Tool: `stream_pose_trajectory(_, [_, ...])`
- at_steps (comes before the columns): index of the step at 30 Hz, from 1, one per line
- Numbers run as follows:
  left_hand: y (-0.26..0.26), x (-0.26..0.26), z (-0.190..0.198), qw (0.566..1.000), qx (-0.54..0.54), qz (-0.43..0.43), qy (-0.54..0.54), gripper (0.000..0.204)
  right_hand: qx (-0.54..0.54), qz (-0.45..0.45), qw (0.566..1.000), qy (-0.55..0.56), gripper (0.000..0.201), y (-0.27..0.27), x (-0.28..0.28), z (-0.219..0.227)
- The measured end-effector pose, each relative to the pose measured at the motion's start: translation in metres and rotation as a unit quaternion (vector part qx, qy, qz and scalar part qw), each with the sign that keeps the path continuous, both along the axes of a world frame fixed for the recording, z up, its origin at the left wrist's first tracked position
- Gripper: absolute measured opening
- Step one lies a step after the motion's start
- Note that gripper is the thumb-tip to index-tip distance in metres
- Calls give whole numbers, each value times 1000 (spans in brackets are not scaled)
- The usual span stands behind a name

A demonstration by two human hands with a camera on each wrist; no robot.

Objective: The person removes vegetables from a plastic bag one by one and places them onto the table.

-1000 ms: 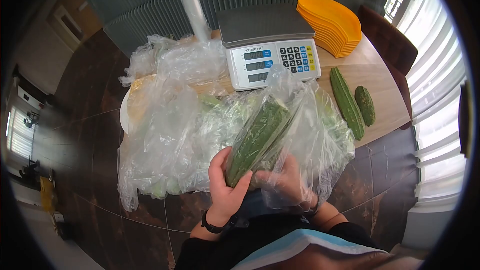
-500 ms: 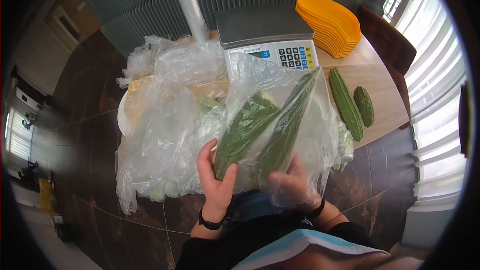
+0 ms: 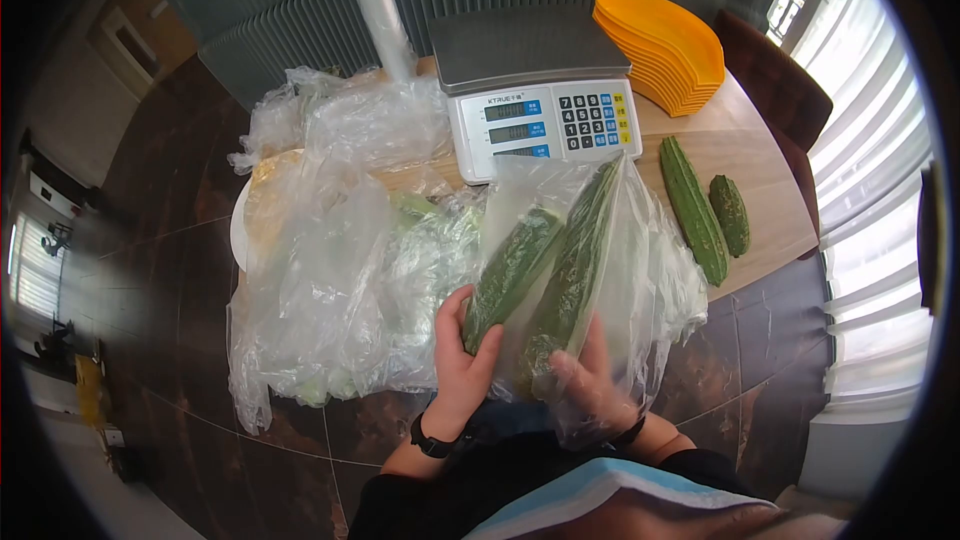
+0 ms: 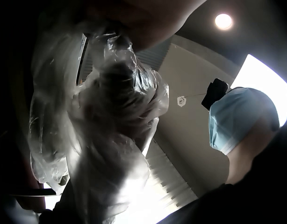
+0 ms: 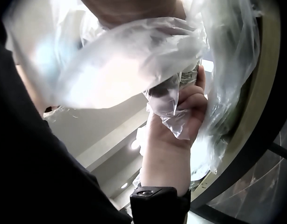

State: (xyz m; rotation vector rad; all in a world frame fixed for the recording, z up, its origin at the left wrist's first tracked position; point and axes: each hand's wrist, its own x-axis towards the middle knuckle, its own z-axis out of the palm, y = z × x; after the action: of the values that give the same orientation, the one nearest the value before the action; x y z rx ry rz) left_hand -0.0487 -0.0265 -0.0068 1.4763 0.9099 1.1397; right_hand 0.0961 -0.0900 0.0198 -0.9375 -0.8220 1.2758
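Over the table's near edge I hold a clear plastic bag [image 3: 645, 280] with two green bitter gourds inside. My left hand [image 3: 462, 345], a black watch [image 3: 430, 438] on its wrist, grips the lower end of the shorter gourd [image 3: 512, 272]. Under the plastic, my right hand [image 3: 590, 380] holds the bottom of the longer gourd [image 3: 578, 265], which leans toward the scale. In the right wrist view the left hand [image 5: 183, 109] clutches bunched plastic [image 5: 129, 60]. Crumpled bag plastic [image 4: 111, 116] fills the left wrist view.
A weighing scale [image 3: 540, 90] stands at the back, with stacked orange plates [image 3: 665, 45] to its right and a roll of bags [image 3: 378, 10] to its left. Two loose gourds [image 3: 692, 205] [image 3: 730, 212] lie on the wooden table [image 3: 770, 165]. Loose plastic bags [image 3: 330, 250] cover the left.
The two gourds lay together in the bag a second ago, then spread apart as the bag rose. Now the bag sits lower and the gourds stand side by side.
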Motion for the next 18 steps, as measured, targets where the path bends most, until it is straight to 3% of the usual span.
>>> stream_pose_trajectory(2, [4, -6, 2, 998, 36, 48, 28, 52, -20, -11, 999, 43, 79, -3, 0, -7])
stream_pose_trajectory(4, [7, -11, 2, 997, 32, 63, 10, 52, -83, 35, 995, 31, 77, -5, 7, -13])
stream_pose_trajectory(8, [7, -19, 1, 994, 23, 104, -35, 51, -26, 97, 995, -7, 72, -3, 25, 17])
stream_pose_trajectory(10, [7, -20, 2, 992, 26, 114, -50, 51, -26, 105, 976, -191, 66, -8, 45, 9])
stream_pose_trajectory(11, [8, -18, 5, 990, 25, 128, -59, 50, -28, 103, 975, -192, 66, -10, 47, 10])
stream_pose_trajectory(13, [8, -13, 8, 988, 23, 138, -71, 49, -73, 71, 995, -11, 63, -10, 50, 20])
stream_pose_trajectory(15, [3, -4, 8, 986, -104, 93, -92, 47, -70, 62, 996, 0, 59, -7, 37, 18])
stream_pose_trajectory(16, [2, 0, 1, 986, -103, 89, -92, 47, -38, 56, 983, -168, 56, -4, 32, 10])
stream_pose_trajectory(17, [3, 5, -11, 993, -41, 90, -69, 45, -5, 50, 942, -331, 53, 0, 30, 3])
stream_pose_trajectory(18, [3, 9, -18, 994, 19, 93, -47, 44, -38, 68, 955, -286, 53, 2, 30, 1])
